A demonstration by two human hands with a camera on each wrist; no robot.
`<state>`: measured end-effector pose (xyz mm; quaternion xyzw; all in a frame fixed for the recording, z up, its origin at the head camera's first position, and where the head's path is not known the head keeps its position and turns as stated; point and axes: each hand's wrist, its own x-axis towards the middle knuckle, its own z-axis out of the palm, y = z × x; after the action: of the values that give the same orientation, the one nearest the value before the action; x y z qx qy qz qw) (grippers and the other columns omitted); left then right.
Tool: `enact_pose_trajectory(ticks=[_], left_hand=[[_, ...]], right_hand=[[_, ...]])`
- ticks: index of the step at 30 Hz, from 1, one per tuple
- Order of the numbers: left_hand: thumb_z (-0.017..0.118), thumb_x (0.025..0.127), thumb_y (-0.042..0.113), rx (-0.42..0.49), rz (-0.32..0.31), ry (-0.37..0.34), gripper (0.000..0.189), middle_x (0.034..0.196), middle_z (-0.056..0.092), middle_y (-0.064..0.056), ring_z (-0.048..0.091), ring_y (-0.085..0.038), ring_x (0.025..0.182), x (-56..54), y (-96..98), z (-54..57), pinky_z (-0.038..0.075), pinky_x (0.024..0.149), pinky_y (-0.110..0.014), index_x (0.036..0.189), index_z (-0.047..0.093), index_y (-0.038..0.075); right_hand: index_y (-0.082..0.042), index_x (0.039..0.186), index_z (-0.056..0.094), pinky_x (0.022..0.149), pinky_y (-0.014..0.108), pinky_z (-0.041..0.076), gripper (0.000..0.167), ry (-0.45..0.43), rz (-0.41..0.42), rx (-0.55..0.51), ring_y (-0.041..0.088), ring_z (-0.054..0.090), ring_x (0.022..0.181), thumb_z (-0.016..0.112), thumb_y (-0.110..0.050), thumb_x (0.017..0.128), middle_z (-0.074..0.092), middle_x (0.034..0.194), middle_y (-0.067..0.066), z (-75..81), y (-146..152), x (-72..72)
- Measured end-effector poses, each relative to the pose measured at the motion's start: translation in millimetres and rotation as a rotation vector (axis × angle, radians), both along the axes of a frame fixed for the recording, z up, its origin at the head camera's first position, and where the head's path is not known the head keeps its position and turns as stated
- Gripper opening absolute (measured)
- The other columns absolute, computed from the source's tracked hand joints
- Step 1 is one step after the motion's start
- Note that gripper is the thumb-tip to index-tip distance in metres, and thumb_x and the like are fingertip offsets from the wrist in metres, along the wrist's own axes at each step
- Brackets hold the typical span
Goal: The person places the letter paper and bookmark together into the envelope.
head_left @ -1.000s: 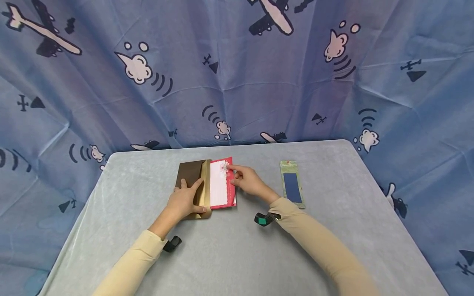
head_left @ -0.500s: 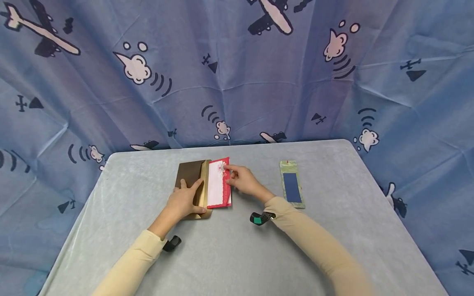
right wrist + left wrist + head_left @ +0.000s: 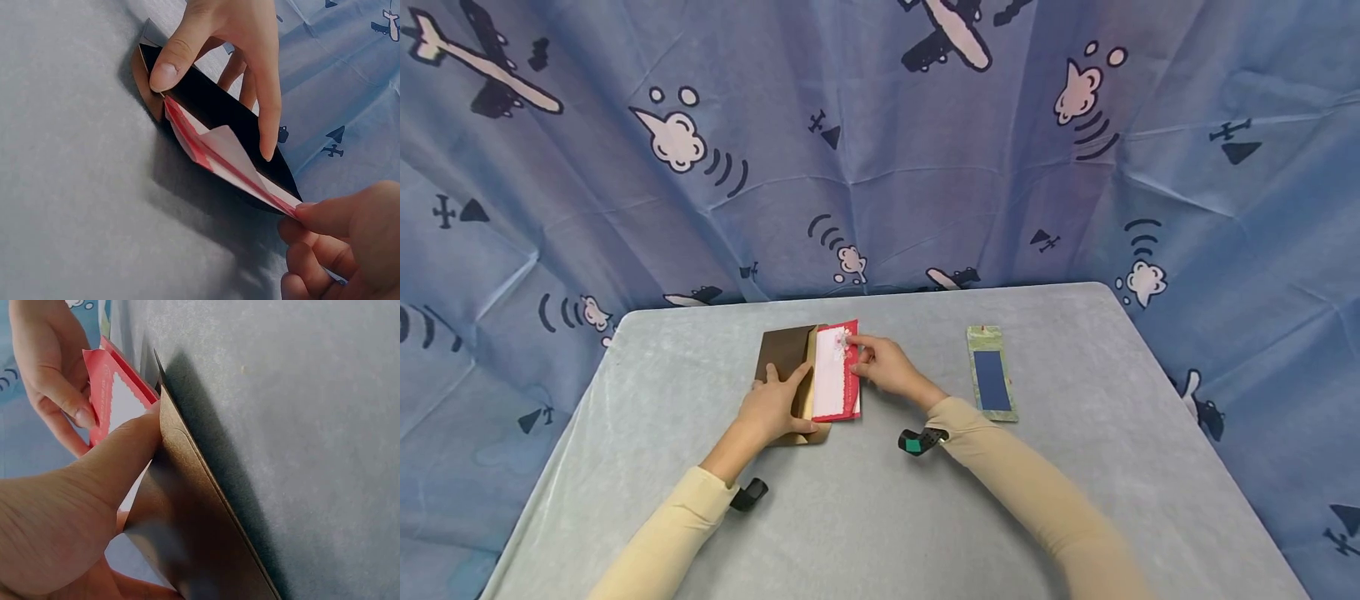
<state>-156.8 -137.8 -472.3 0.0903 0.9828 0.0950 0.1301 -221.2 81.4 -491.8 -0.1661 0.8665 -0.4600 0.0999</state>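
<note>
A brown envelope (image 3: 786, 346) with a gold strip lies on the table, its mouth facing right. My left hand (image 3: 767, 411) rests on it with fingers spread and straight; the thumb presses an edge of the gaping mouth in the right wrist view. My right hand (image 3: 887, 367) pinches the right edge of a red and white greeting card (image 3: 831, 375). The card's left end is at the mouth, and in the right wrist view the card (image 3: 231, 165) runs into the dark opening (image 3: 219, 103). How deep it reaches is hidden.
A green card with a dark blue panel (image 3: 991, 379) lies to the right on the grey-covered table (image 3: 880, 517). Behind the table hangs a blue curtain (image 3: 880, 167) printed with planes. Each wrist wears a black camera, the left one (image 3: 749, 495) just above the table.
My right hand has moved left with the greeting card, and the card now shows less of its width past the gold strip. My left hand and the envelope have stayed in place.
</note>
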Motion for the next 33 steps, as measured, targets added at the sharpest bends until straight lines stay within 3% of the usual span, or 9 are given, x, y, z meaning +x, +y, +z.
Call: enact_pose_trajectory(ticks=[33], left_hand=[[0.085,0.072,0.049,-0.016,0.000,0.012,0.104,0.147,0.031,-0.047,0.049,-0.065,0.120,-1.8,0.2,-2.9,0.053,0.086,-0.061,0.156,0.033,0.018]], right_hand=[[-0.004,0.140,0.056,0.057,0.019,0.037,0.052,0.011,0.008,0.050,0.007,0.047,0.059,0.069,-0.004,0.089,0.061,0.071,0.003,-12.7,-18.5,-3.3]])
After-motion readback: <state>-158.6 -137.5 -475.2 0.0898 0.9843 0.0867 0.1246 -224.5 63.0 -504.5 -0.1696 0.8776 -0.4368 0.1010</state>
